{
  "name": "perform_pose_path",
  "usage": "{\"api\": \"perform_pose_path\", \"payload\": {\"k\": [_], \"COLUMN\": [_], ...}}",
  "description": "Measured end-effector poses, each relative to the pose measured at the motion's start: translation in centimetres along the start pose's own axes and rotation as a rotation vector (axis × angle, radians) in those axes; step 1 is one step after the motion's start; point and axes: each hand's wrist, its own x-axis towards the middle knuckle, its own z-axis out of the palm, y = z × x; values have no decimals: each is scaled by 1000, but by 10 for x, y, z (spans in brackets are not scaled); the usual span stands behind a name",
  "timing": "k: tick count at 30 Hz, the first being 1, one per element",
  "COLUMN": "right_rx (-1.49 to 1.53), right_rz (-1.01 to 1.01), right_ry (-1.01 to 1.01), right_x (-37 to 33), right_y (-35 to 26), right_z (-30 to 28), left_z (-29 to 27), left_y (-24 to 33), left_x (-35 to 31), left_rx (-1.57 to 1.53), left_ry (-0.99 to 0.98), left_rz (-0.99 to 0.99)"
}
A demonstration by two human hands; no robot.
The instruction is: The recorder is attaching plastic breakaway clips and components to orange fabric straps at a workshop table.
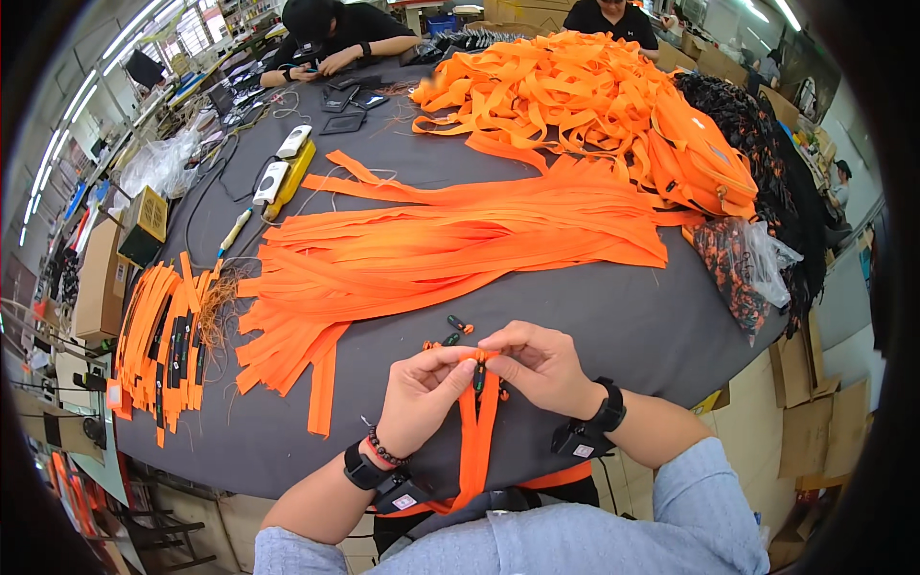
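Observation:
Close to my body, an orange zipper tape (475,450) hangs down over the table's near edge in two strands. At its upper end is an orange zipper slider with a black pull tab (479,376). My left hand (426,391) is closed, thumb and finger pinching the tape end from the left. Opposite it, my right hand (544,366) pinches the same end from the right, fingertips nearly meeting the left ones. Fingers partly hide the slider. Just beyond my hands lie several loose sliders with black pulls (460,325).
Long orange zipper tapes (422,235) lie in a wide bundle across the table (565,297). Behind them rises a tangled orange heap (565,96). A plastic bag of sliders (738,264) sits right; short orange strips (163,335) and a yellow tool (290,177) lie left. Two people work at the far side.

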Motion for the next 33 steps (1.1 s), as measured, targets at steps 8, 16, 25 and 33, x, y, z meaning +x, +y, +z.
{"api": "perform_pose_path", "payload": {"k": [8, 16, 25, 33], "right_rx": [-61, -71, -32, -144], "right_rz": [-3, -16, -40, -16], "right_ry": [10, 18, 53, 9], "right_x": [1, 0, 0, 2], "right_y": [-4, -2, 3, 0], "right_z": [0, 0, 4, 2], "left_z": [-1, -3, -3, -9], "left_y": [-2, -5, -7, -15], "left_x": [0, 0, -3, 1], "left_rx": [-21, 1, 2, 92], "left_ry": [4, 5, 16, -77], "left_rz": [-2, 16, 7, 50]}}
